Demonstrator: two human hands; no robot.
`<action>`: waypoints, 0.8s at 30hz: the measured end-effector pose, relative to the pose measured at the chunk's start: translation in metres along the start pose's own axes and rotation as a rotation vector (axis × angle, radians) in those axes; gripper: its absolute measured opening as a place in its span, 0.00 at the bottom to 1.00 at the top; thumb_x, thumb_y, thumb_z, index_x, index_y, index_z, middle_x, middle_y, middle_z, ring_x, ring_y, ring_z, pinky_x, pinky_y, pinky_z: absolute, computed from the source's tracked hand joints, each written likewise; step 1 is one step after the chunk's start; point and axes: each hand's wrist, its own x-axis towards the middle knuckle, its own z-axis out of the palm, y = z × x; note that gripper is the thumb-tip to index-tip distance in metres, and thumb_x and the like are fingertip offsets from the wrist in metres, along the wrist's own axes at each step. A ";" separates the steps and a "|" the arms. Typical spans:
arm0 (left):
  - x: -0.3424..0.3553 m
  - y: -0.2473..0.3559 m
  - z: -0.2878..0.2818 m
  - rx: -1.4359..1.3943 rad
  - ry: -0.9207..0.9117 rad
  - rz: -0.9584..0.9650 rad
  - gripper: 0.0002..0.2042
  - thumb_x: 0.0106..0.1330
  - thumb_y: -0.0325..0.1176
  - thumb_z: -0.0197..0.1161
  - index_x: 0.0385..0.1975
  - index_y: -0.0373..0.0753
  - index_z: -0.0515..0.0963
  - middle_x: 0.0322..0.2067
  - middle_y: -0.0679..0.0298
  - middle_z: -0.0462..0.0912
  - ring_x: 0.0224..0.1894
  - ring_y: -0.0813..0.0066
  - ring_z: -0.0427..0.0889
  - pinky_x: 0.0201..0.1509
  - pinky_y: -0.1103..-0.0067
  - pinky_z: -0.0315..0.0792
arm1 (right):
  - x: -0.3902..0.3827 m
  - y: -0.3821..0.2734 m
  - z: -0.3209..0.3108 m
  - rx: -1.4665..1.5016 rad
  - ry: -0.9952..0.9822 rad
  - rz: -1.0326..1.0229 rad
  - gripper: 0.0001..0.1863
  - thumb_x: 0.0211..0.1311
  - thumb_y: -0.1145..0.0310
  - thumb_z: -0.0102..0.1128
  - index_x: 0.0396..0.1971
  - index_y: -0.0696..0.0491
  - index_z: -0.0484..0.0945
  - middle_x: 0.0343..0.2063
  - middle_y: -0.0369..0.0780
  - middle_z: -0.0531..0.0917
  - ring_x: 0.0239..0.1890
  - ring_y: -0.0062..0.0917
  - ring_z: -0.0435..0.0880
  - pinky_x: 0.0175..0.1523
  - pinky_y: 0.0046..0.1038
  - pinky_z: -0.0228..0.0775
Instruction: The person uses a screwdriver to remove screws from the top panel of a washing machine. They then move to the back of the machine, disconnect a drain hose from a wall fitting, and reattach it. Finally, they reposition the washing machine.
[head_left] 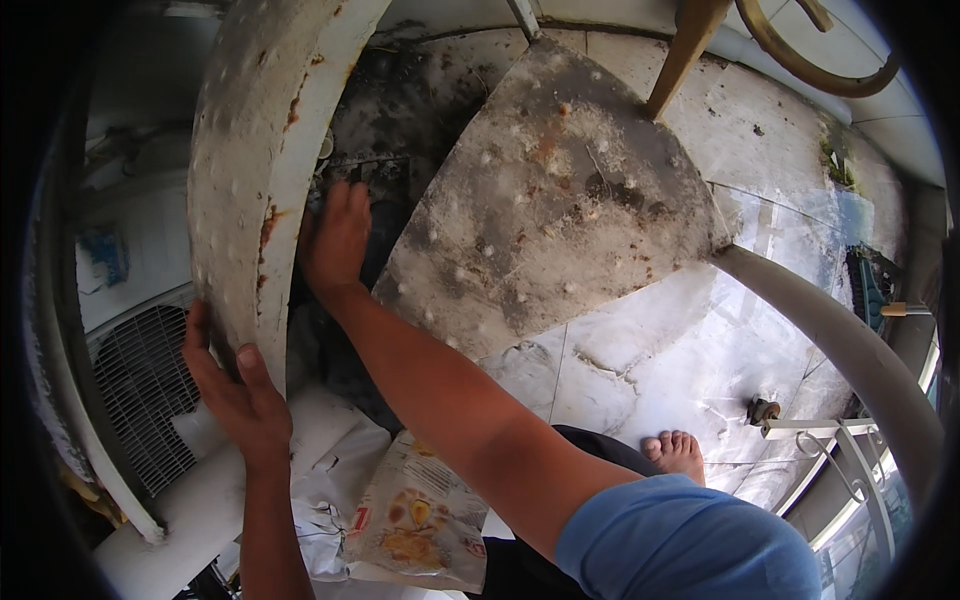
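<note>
My left hand [245,400] is open, fingers and thumb apart against the lower end of a whitish, rust-stained metal stair tread [235,190] with raised bumps. My right arm reaches across to the dark gap between this tread and a second, lower one. There my right hand [337,240] is closed with curled fingers, close to the tread's rusty edge; whatever it grips is hidden. The second tread [550,220], a dirty wedge-shaped plate with bumps and brown stains, lies to the right of that hand. Dark, grimy floor [400,110] shows beyond the hand.
A printed plastic bag [415,510] lies below my right forearm, beside a thick pale pipe [190,530]. An outdoor fan unit's grille [145,385] is at left. Curved railing [840,340] rises at right, with a scrolled metal piece [820,75] above. My bare foot [675,453] stands on white tiles [640,390].
</note>
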 end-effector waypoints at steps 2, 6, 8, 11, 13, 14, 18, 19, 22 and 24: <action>0.000 -0.001 0.001 -0.001 0.003 0.011 0.34 0.77 0.52 0.47 0.68 0.25 0.59 0.63 0.42 0.67 0.69 0.49 0.65 0.73 0.61 0.56 | -0.005 0.002 0.001 -0.020 -0.007 -0.015 0.19 0.50 0.76 0.66 0.41 0.60 0.68 0.39 0.52 0.69 0.47 0.52 0.71 0.52 0.46 0.63; -0.001 -0.004 -0.003 0.031 -0.032 0.019 0.33 0.79 0.52 0.43 0.70 0.29 0.58 0.67 0.46 0.65 0.71 0.54 0.63 0.75 0.64 0.53 | -0.014 0.008 -0.004 -0.070 -0.086 -0.042 0.19 0.47 0.76 0.67 0.39 0.58 0.69 0.39 0.50 0.69 0.47 0.49 0.72 0.51 0.45 0.64; -0.002 -0.003 -0.003 0.024 -0.035 0.022 0.32 0.79 0.51 0.42 0.71 0.29 0.58 0.67 0.46 0.65 0.71 0.54 0.63 0.75 0.64 0.54 | -0.020 0.009 -0.004 -0.079 -0.107 -0.057 0.20 0.45 0.76 0.68 0.38 0.57 0.69 0.39 0.49 0.69 0.46 0.48 0.72 0.50 0.44 0.64; -0.002 -0.003 0.000 -0.023 -0.019 0.012 0.31 0.80 0.50 0.41 0.71 0.29 0.58 0.66 0.46 0.65 0.70 0.55 0.64 0.74 0.64 0.54 | -0.025 0.016 -0.004 -0.086 -0.086 -0.091 0.20 0.43 0.76 0.69 0.37 0.56 0.70 0.39 0.48 0.70 0.46 0.47 0.72 0.49 0.44 0.64; -0.002 -0.004 0.002 -0.046 -0.009 0.011 0.32 0.80 0.51 0.40 0.71 0.29 0.58 0.66 0.46 0.65 0.70 0.56 0.64 0.74 0.65 0.54 | -0.025 0.020 -0.003 -0.111 -0.060 -0.100 0.20 0.43 0.75 0.70 0.37 0.56 0.70 0.39 0.48 0.70 0.46 0.47 0.72 0.49 0.44 0.64; -0.002 -0.004 0.002 -0.059 -0.003 0.009 0.32 0.80 0.51 0.40 0.71 0.29 0.58 0.66 0.46 0.65 0.70 0.56 0.64 0.74 0.65 0.54 | -0.025 0.022 -0.004 -0.106 -0.071 -0.095 0.20 0.42 0.75 0.70 0.37 0.56 0.70 0.39 0.48 0.70 0.46 0.47 0.72 0.49 0.44 0.64; -0.003 -0.007 0.001 -0.051 -0.009 0.028 0.32 0.80 0.52 0.39 0.71 0.29 0.57 0.66 0.46 0.66 0.70 0.56 0.64 0.74 0.65 0.54 | -0.025 0.021 -0.009 -0.078 -0.098 -0.080 0.20 0.42 0.75 0.70 0.36 0.56 0.70 0.40 0.48 0.69 0.46 0.48 0.72 0.50 0.45 0.65; -0.003 -0.007 0.001 -0.054 -0.010 0.024 0.33 0.80 0.53 0.39 0.71 0.29 0.57 0.66 0.46 0.66 0.70 0.56 0.64 0.74 0.65 0.54 | -0.025 0.021 -0.010 -0.071 -0.102 -0.077 0.20 0.42 0.75 0.70 0.36 0.56 0.70 0.40 0.48 0.69 0.47 0.48 0.72 0.50 0.45 0.65; -0.003 -0.008 0.000 -0.051 -0.009 0.023 0.33 0.80 0.54 0.38 0.71 0.29 0.57 0.66 0.46 0.66 0.70 0.56 0.64 0.75 0.65 0.54 | -0.027 0.022 -0.010 -0.040 -0.076 -0.083 0.20 0.43 0.76 0.69 0.37 0.56 0.70 0.40 0.49 0.69 0.47 0.48 0.72 0.50 0.45 0.65; -0.003 -0.008 0.000 -0.044 -0.008 0.030 0.33 0.80 0.54 0.38 0.71 0.29 0.57 0.66 0.46 0.66 0.70 0.56 0.64 0.75 0.65 0.54 | -0.027 0.022 -0.011 -0.035 -0.082 -0.084 0.20 0.43 0.76 0.69 0.37 0.56 0.70 0.40 0.49 0.69 0.47 0.48 0.72 0.51 0.45 0.65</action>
